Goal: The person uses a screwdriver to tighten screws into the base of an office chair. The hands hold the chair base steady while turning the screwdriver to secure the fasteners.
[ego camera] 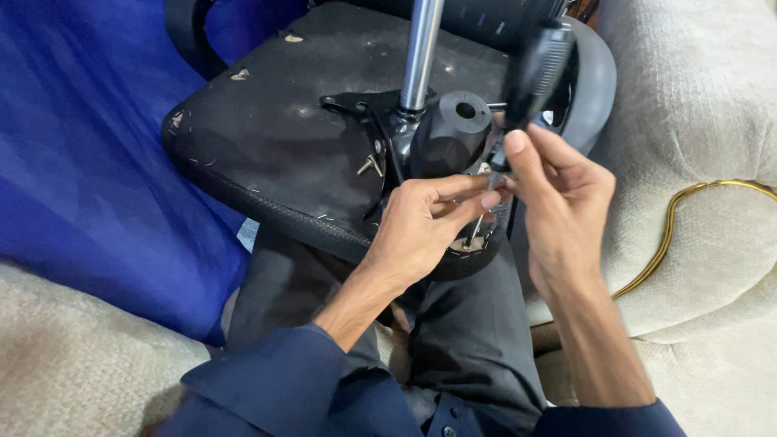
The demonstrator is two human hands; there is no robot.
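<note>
While both hands work at the chair's underside, a screwdriver (pixel 518 97) stands nearly upright over the bracket.

Right hand (pixel 566 210) closed around the lower end of the screwdriver handle, thumb up along it; black ribbed handle rises above the grip, blurred. Thin shaft (pixel 479 222) runs down below that grip. Left hand (pixel 421 235) pinches the shaft just under the right thumb, fingertips closed on it; tip looks seated on a screw beneath the pinch, hard to tell, partly hidden. Just past the left fingers: black knob (pixel 453 129) with a hole in its top, and beyond it the chrome post (pixel 421 57) rising from the black metal bracket (pixel 364 109). Two loose-looking screws (pixel 370 166) stick up from the seat base (pixel 267 137) left of the pinch. Seat rests on the person's lap, grey trousers (pixel 469 332) below the hands. Blue cloth (pixel 89 146) far left, cream cushion (pixel 696 121) right of the grip.
</note>
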